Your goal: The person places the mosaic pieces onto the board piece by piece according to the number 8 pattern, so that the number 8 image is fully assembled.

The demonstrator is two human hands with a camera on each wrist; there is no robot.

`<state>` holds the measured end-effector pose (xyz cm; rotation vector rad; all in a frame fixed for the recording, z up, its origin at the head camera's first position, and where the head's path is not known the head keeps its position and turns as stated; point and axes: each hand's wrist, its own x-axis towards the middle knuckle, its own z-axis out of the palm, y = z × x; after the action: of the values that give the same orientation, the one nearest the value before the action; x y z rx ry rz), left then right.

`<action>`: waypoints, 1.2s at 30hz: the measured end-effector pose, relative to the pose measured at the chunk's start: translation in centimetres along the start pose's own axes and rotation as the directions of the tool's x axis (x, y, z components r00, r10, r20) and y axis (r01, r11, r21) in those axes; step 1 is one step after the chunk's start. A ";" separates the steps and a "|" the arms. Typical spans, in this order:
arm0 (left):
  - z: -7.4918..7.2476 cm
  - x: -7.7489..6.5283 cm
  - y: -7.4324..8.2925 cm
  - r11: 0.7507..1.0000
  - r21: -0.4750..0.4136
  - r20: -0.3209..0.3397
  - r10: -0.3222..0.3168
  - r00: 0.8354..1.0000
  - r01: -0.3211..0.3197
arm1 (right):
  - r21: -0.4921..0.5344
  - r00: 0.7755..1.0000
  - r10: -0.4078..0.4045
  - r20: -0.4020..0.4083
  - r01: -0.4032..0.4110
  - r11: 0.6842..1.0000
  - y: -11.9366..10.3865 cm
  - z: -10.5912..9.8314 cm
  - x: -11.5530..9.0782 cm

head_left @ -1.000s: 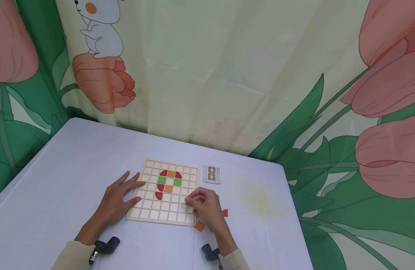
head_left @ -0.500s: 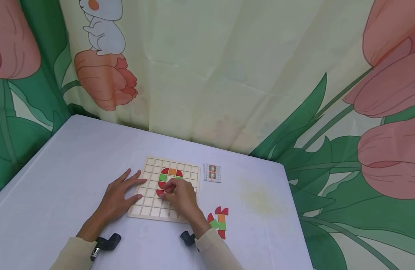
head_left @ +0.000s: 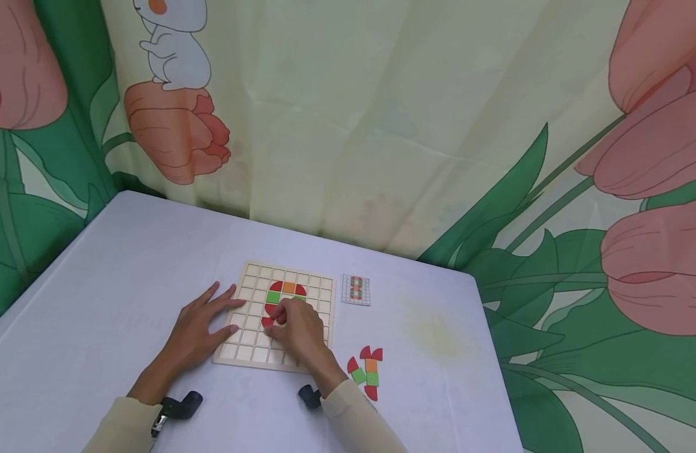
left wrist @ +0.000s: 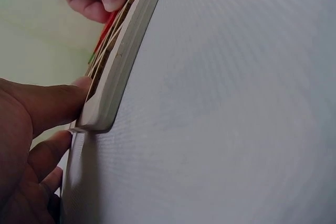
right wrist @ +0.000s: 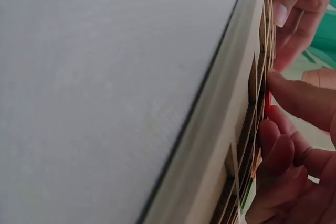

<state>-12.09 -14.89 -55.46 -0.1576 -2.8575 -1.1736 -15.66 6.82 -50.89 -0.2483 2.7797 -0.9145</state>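
Note:
A pale wooden grid board (head_left: 257, 354) lies on the table, with red quarter-circle tiles (head_left: 277, 286), an orange square tile (head_left: 289, 287) and a green square tile (head_left: 273, 297) set in its cells. My left hand (head_left: 195, 329) rests at the board's left edge, fingers spread and thumb on the rim. Over the middle of the board, my right hand (head_left: 299, 326) pinches a small tile with thumb and fingertips. Red (right wrist: 268, 98) shows between those fingertips in the right wrist view. Most of that tile, and several cells beneath the hand, are hidden.
Right of the board lies a small pattern card (head_left: 356, 289). Several loose tiles, including an orange square (head_left: 371, 365) and a green square (head_left: 372, 379), lie nearer me on the white tablecloth (head_left: 438, 390). A printed curtain (head_left: 348, 126) hangs behind the table.
My right hand has moved left from the board's lower right side to the red tile in the middle, uncovering the loose tiles on the table. My left hand has stayed in place.

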 end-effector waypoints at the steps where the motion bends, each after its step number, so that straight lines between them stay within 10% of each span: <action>1: 0.0 0.0 0.0 1.000 0.000 0.001 -0.001 1.000 0.001 | 0.007 1.000 0.005 0.004 -0.005 1.000 0.0 0.0 0.0; 16: 0.4 0.0 0.1 1.000 -0.015 0.005 0.005 1.000 -0.005 | 0.244 0.999 -0.049 0.015 0.044 0.969 1.0 -0.6 -0.7; 24: 0.3 -0.3 0.3 1.000 -0.015 -0.010 0.002 1.000 -0.002 | 0.371 0.994 0.108 -0.026 -0.090 0.924 5.0 -4.3 -3.1; 36: 0.3 -0.2 0.3 1.000 -0.012 -0.026 0.012 1.000 -0.012 | 0.230 0.937 0.318 -0.143 -0.281 0.932 10.5 -7.0 -5.9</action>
<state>-11.90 -14.48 -55.47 -0.1586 -2.8236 -1.1820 -12.65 20.43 -50.85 0.3002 2.7384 -1.1801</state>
